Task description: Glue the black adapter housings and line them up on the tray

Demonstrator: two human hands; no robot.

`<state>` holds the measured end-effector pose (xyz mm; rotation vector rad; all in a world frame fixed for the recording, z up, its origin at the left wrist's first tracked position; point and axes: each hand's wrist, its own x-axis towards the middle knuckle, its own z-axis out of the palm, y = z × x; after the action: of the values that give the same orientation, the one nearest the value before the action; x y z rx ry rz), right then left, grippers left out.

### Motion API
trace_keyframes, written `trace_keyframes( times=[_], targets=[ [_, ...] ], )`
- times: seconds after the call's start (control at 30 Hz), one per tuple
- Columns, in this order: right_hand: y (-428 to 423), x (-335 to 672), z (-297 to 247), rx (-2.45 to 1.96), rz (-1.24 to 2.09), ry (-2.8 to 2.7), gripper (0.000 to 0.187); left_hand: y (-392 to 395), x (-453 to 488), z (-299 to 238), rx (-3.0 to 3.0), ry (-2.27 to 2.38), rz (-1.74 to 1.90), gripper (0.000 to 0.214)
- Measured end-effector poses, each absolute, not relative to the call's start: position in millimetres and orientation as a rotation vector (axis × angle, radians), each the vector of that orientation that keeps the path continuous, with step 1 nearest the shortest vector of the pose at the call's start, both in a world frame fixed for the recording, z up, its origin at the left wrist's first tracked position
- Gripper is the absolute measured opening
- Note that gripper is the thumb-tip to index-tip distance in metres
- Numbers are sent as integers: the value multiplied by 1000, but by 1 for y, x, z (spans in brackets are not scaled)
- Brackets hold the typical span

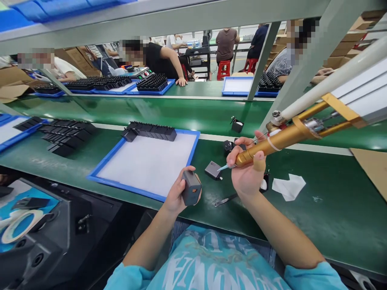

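My left hand (174, 196) is closed around a dark grey power adapter (192, 187), its end with an orange-lined port facing me. In my right hand (246, 181) is a gold-coloured dispensing gun (256, 151), gripped like a pen and fitted with a pale blue tapered nozzle (223, 168). From this view the nozzle tip overlaps a second grey adapter (213, 169) lying on the green bench; I cannot tell whether they touch. Behind my right fingers, several black parts (227, 148) are partly hidden. A slim metal tool (224, 200) lies below my right wrist.
A blue-rimmed tray (121, 184) carries a row of black housings (155, 131) along its back edge. More housings (68, 135) stand at left. White paper (289, 187) and cardboard (371, 169) lie at right. Beyond a green belt (151, 108), other people sit at work.
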<state>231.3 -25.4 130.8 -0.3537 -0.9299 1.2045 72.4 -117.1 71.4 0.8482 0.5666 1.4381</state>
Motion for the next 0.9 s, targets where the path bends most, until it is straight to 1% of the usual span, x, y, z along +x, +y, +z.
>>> trace_keyframes(
  times=[0.37, 0.5, 0.63, 0.73, 0.8, 0.9],
  targets=[
    [-36, 245, 126, -413, 1126, -862, 36, -117, 62, 62, 1081, 439, 1472, 38],
    [-38, 250, 124, -419, 1110, -853, 35, -119, 58, 59, 1175, 480, 1473, 40],
    [-38, 253, 123, -426, 1108, -841, 32, -122, 53, 60, 1172, 625, 1439, 44],
    [-37, 256, 123, -448, 1100, -834, 33, -125, 49, 63, 1170, 714, 1415, 49],
    [-37, 257, 122, -465, 1086, -835, 34, -126, 49, 65, 1261, 909, 1365, 48],
    [-36, 262, 119, -468, 1078, -826, 35, -123, 55, 62, 1564, 1377, 1173, 46]
  ],
)
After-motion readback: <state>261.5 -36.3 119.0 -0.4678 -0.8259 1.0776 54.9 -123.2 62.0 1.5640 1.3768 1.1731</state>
